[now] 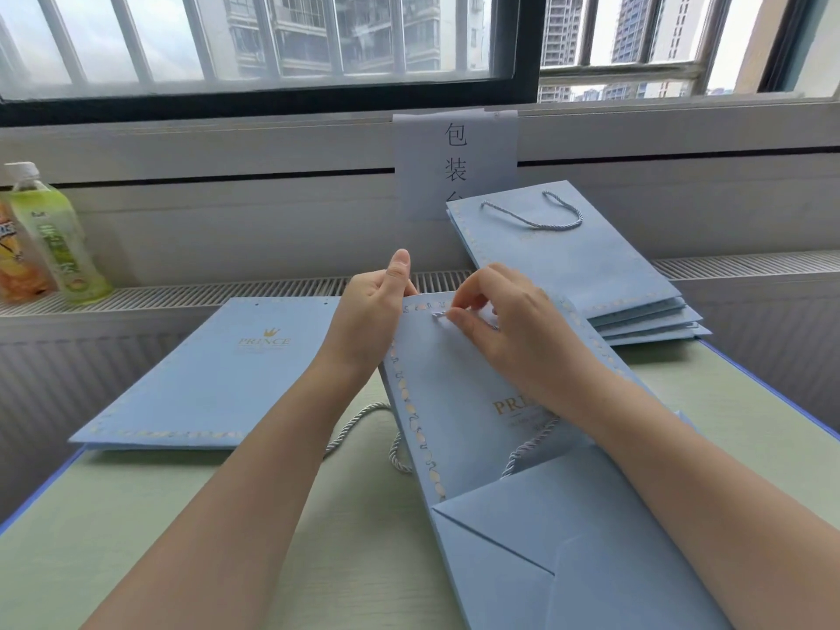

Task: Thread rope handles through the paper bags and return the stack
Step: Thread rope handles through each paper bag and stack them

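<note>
Blue paper bag (459, 402) lies tilted on the table (318, 516) between two stacks, its top edge gripped by the left hand (370, 311) so the hole stays steady while the right hand (509, 320) pinches the rope end (437, 315) there.

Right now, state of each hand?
Left hand: grips the top edge of the paper bag.
Right hand: pinches the rope end at the bag's hole.
</note>
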Available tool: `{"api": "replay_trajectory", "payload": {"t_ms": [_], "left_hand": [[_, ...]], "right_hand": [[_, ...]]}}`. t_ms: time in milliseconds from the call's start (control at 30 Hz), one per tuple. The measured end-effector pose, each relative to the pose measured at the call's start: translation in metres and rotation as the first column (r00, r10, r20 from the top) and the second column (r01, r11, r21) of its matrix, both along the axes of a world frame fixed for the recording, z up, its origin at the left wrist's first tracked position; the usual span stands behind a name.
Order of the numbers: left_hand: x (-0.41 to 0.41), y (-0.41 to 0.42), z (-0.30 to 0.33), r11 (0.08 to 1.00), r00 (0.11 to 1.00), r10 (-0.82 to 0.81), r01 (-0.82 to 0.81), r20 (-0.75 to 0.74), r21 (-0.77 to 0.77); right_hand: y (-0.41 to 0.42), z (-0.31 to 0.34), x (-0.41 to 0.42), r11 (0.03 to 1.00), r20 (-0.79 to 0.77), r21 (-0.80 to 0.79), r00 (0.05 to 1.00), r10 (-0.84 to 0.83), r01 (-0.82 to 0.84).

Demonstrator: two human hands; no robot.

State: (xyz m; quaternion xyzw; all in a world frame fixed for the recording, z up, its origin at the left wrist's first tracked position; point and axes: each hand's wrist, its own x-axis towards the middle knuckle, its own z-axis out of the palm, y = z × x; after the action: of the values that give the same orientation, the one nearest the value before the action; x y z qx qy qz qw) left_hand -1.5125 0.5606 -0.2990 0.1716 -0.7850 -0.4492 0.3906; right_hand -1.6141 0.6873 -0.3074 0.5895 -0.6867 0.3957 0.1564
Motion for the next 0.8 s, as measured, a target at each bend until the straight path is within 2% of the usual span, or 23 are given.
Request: {"api": "replay_trajectory", "payload": {"t_ms": [100,167,267,300,333,367,433,500,600,700,800], "left_hand": [[-0.001,-0.008,-0.007,0.963,0.983,0.137,-0.104,0.12,-0.248],[-0.001,-0.014,-0.01,0.931,0.94,0.241,-0.154,0.242,-0.33],[0.0,-0.017,-0.014,0.9,0.781,0.364,-0.153,0.509,-0.409],[0.0,-0.017,-0.016,0.897,0.743,0.374,-0.136,0.555,-0.421],[0.0,-0.016,-0.017,0.893,0.736,0.377,-0.128,0.562,-0.431],[0.0,-0.014,-0.017,0.887,0.765,0.37,-0.124,0.527,-0.444],[-0.003,-0.007,-0.017,0.889,0.878,0.288,-0.097,0.383,-0.448],[-0.007,0.003,-0.014,0.927,0.96,0.108,-0.002,0.26,-0.376],[-0.01,0.017,-0.013,0.948,0.977,-0.098,0.149,0.19,-0.281],[-0.011,0.024,-0.016,0.941,0.986,-0.135,0.159,0.099,-0.299],[-0.008,0.021,-0.011,0.977,0.995,-0.055,0.036,-0.084,-0.213]], "right_hand": [[0.003,0.006,0.001,0.999,0.187,0.026,0.982,0.036,-0.042],[0.005,0.011,0.0,0.997,0.348,-0.021,0.934,0.081,-0.079],[0.011,0.021,-0.005,0.976,0.595,-0.188,0.779,0.199,-0.106],[0.013,0.024,-0.007,0.966,0.646,-0.24,0.726,0.235,-0.099],[0.015,0.026,-0.009,0.954,0.683,-0.287,0.678,0.271,-0.093],[0.016,0.027,-0.01,0.94,0.709,-0.328,0.634,0.308,-0.091],[0.016,0.028,-0.012,0.924,0.727,-0.372,0.59,0.35,-0.09],[0.016,0.027,-0.013,0.933,0.683,-0.348,0.659,0.315,-0.086],[0.015,0.024,-0.013,0.953,0.59,-0.295,0.77,0.243,-0.075],[0.014,0.019,-0.018,0.966,0.479,-0.256,0.866,0.146,-0.021],[0.016,0.013,-0.031,0.972,0.174,-0.14,0.971,-0.162,0.188]]}}
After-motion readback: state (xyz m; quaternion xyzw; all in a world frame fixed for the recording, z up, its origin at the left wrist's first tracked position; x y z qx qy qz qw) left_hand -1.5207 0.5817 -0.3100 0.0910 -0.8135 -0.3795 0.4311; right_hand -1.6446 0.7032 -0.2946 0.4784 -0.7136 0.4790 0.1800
